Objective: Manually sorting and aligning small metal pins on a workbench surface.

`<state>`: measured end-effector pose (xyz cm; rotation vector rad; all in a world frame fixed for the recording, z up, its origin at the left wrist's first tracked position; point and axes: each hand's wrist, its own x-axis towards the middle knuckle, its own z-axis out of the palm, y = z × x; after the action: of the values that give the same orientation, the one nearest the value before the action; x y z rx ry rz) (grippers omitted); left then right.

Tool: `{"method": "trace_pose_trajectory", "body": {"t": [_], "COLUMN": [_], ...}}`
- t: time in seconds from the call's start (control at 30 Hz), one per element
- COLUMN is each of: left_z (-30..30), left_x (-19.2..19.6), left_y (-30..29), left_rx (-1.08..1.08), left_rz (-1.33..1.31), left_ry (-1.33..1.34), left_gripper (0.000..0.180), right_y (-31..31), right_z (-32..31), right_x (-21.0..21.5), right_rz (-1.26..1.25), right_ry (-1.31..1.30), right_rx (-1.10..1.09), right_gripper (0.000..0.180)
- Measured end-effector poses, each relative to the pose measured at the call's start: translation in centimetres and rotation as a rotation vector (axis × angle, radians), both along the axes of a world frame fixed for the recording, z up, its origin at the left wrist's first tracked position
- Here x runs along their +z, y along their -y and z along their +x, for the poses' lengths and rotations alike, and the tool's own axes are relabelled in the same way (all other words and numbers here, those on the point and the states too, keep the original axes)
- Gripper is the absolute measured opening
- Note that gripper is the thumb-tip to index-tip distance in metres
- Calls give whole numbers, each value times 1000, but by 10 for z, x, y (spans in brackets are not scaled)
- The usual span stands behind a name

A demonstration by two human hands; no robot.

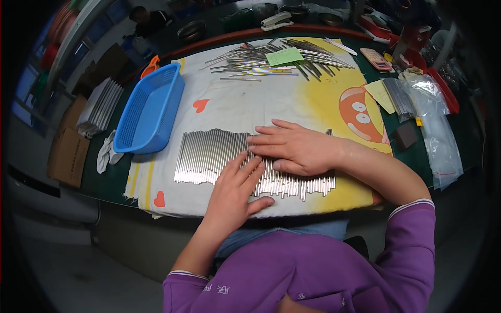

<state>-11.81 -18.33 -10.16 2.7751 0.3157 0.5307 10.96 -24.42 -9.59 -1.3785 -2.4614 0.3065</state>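
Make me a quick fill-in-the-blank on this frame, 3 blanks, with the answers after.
1. Both hands, left hand and right hand, lie flat on a row of metal ____.
2. The basket to the left of the row is ____ in colour.
3. On the loose pile of rods at the far end of the cloth lies a ____ slip of paper.

Answers: rods; blue; green

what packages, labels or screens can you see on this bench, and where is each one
Green paper slip: rectangular, lying on the loose metal rods at the far edge.
Clear plastic bags: crumpled, at the right end.
Pink calculator: flat, far right, small screen.
Brown cardboard box: on the floor, left.
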Motion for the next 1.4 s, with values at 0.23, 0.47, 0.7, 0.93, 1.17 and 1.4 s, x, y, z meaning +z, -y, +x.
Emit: {"method": "trace_pose_trajectory", "body": {"t": [0.23, 0.47, 0.7, 0.93, 1.17, 1.4], "left_z": [7, 13, 12, 15, 16, 11], "left_x": [2, 2, -4, 4, 3, -1], "left_y": [9, 15, 11, 18, 16, 14], "left_rx": [-5, -10, -64, -1, -33, 5], "left_rz": [16, -18, 55, 1, 96, 83], "left_ry": [10, 92, 123, 134, 119, 127], "left_gripper": [54, 47, 41, 37, 28, 30], "right_y": [22, 30, 24, 21, 20, 20], "right_z": [24, 40, 35, 27, 27, 26], "right_x": [-5, 4, -7, -8, -12, -13], "right_rz": [-21, 30, 82, 91, 109, 138], "right_ry": [-28, -350, -248, -270, -290, -270], "right_rx": [11, -354, -393, -467, -448, -437], "right_gripper": [53, 49, 28, 25, 22, 24]}}
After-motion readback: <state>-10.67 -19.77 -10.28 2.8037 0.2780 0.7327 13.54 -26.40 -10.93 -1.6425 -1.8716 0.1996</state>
